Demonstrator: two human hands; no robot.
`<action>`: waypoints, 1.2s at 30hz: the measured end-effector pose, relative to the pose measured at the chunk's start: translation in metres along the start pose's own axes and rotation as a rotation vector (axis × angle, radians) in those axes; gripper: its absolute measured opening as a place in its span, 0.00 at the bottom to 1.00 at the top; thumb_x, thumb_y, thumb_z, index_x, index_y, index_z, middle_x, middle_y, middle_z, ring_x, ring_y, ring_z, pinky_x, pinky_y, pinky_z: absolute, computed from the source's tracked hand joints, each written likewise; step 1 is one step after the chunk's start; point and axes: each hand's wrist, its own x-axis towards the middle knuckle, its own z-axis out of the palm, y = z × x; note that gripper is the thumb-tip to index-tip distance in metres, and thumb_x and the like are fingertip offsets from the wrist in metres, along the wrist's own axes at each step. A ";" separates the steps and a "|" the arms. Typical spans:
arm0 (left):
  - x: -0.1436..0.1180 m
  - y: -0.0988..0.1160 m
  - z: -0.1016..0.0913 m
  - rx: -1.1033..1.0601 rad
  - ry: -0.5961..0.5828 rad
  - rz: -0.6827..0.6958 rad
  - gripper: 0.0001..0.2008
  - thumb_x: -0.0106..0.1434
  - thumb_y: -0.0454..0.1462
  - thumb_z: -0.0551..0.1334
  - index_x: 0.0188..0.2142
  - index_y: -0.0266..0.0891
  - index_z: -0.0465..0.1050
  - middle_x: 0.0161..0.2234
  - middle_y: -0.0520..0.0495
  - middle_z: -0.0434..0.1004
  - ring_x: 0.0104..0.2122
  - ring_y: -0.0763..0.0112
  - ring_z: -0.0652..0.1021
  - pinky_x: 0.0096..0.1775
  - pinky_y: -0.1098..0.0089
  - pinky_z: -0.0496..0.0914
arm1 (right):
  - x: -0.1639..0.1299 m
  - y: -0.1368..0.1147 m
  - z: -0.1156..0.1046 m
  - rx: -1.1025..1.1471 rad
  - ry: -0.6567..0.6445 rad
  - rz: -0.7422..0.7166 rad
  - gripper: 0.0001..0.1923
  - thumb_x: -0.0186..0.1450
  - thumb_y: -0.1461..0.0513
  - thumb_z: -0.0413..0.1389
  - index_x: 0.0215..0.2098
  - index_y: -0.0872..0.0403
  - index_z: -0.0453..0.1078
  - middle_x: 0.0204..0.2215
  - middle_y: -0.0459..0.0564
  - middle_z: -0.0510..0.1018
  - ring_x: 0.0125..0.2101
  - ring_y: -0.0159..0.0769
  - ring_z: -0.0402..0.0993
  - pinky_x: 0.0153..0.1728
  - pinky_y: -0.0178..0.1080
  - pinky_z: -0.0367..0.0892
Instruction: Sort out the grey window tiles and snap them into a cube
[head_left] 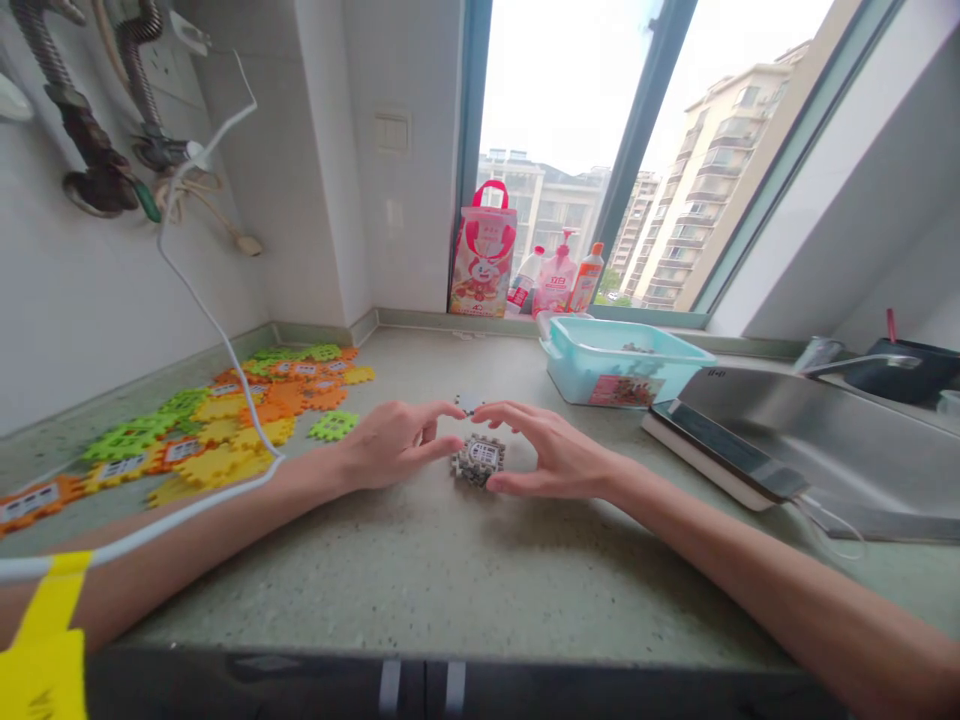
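On the counter (pixel 420 570), both hands meet over a small grey stack (pixel 478 460) of foam tiles. The left hand (pixel 394 445) and right hand (pixel 551 450) pinch a single grey tile (pixel 470 403) between fingertips (just above the stack). Coloured tiles (pixel 217 420) lie well left.

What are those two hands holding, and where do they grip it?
Left hand and right hand pinch a small grey tile by its side edges, above a grey tile stack.

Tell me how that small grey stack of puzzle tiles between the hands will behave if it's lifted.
The grey tile stack looks like thin foam, so probably light and slightly bendy. Its loose layers may slide apart unless pinched from both sides. Flat with toothed edges, it is unlikely to roll on the countertop.
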 end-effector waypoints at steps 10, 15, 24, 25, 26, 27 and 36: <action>0.012 -0.024 0.008 0.286 -0.170 -0.023 0.26 0.77 0.44 0.50 0.72 0.53 0.61 0.75 0.44 0.51 0.73 0.50 0.55 0.69 0.44 0.51 | 0.005 -0.005 0.013 -0.128 -0.068 0.007 0.23 0.65 0.49 0.67 0.52 0.49 0.72 0.48 0.55 0.81 0.49 0.48 0.78 0.51 0.48 0.72; 0.008 -0.021 0.003 0.284 -0.074 0.007 0.18 0.73 0.45 0.57 0.57 0.43 0.74 0.71 0.39 0.62 0.71 0.50 0.60 0.69 0.46 0.54 | 0.004 -0.012 0.018 -0.106 -0.097 0.038 0.20 0.63 0.56 0.68 0.51 0.50 0.71 0.44 0.52 0.81 0.45 0.46 0.77 0.49 0.46 0.71; 0.006 -0.008 -0.003 0.089 -0.089 0.165 0.11 0.69 0.42 0.62 0.48 0.41 0.76 0.53 0.41 0.80 0.53 0.57 0.78 0.60 0.58 0.66 | 0.001 0.012 -0.001 -0.018 0.056 0.015 0.18 0.61 0.60 0.67 0.48 0.50 0.72 0.40 0.48 0.81 0.39 0.39 0.76 0.45 0.43 0.71; 0.005 -0.004 -0.003 0.064 -0.106 0.199 0.11 0.69 0.41 0.63 0.49 0.41 0.76 0.53 0.42 0.80 0.53 0.57 0.78 0.60 0.59 0.67 | 0.002 0.016 -0.003 -0.005 0.099 0.039 0.18 0.61 0.59 0.66 0.48 0.50 0.72 0.40 0.48 0.81 0.39 0.39 0.76 0.44 0.43 0.71; 0.004 -0.001 -0.002 0.042 -0.122 0.233 0.12 0.69 0.41 0.63 0.50 0.42 0.76 0.53 0.42 0.80 0.53 0.58 0.78 0.59 0.60 0.67 | 0.002 0.020 -0.004 0.007 0.139 0.060 0.17 0.61 0.59 0.66 0.48 0.50 0.72 0.40 0.48 0.81 0.39 0.38 0.76 0.44 0.43 0.72; 0.003 0.003 -0.002 0.026 -0.138 0.265 0.12 0.69 0.40 0.63 0.51 0.42 0.76 0.53 0.42 0.80 0.54 0.58 0.78 0.60 0.60 0.67 | 0.003 0.023 -0.004 0.016 0.172 0.081 0.17 0.61 0.58 0.66 0.48 0.50 0.72 0.41 0.48 0.81 0.39 0.39 0.77 0.44 0.43 0.72; 0.003 -0.010 -0.004 0.091 -0.087 0.249 0.15 0.66 0.44 0.67 0.51 0.43 0.78 0.50 0.45 0.83 0.53 0.57 0.79 0.60 0.57 0.66 | 0.008 0.027 0.012 -0.035 0.061 0.174 0.20 0.62 0.57 0.66 0.50 0.51 0.70 0.41 0.48 0.80 0.39 0.38 0.75 0.41 0.40 0.69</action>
